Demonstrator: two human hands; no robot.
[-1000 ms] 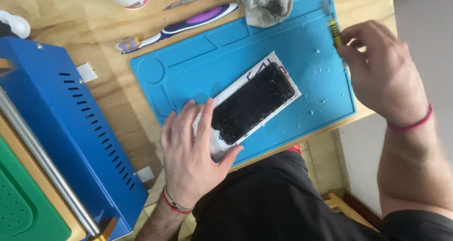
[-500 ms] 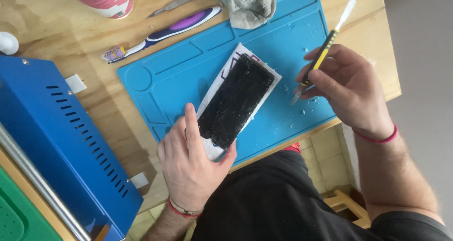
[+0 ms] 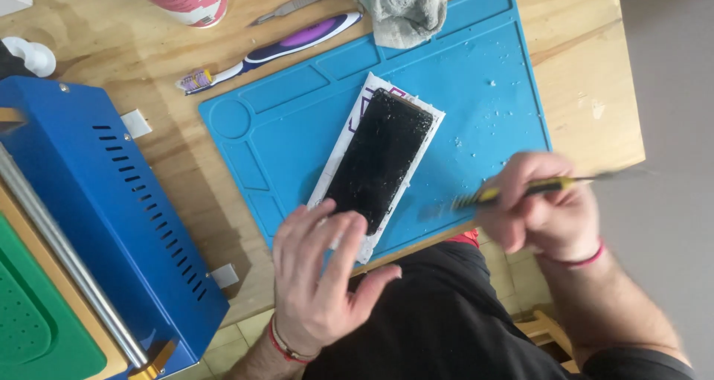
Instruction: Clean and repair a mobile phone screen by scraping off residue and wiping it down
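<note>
Our left hand [image 3: 320,276] presses flat on the cracked phone screen [image 3: 379,157]; our right hand [image 3: 543,201] grips a yellow-handled tool [image 3: 513,192]; shards remain.

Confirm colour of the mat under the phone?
Blue work mat, seen in the head view.

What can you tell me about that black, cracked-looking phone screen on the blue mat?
The phone screen is a long black glass panel, speckled with tiny shards, lying flat and diagonal on a white backing sheet on the blue mat. The left hand presses on its near end. The right hand holds a yellow-and-black tool just right of it, apparently not touching.
</note>
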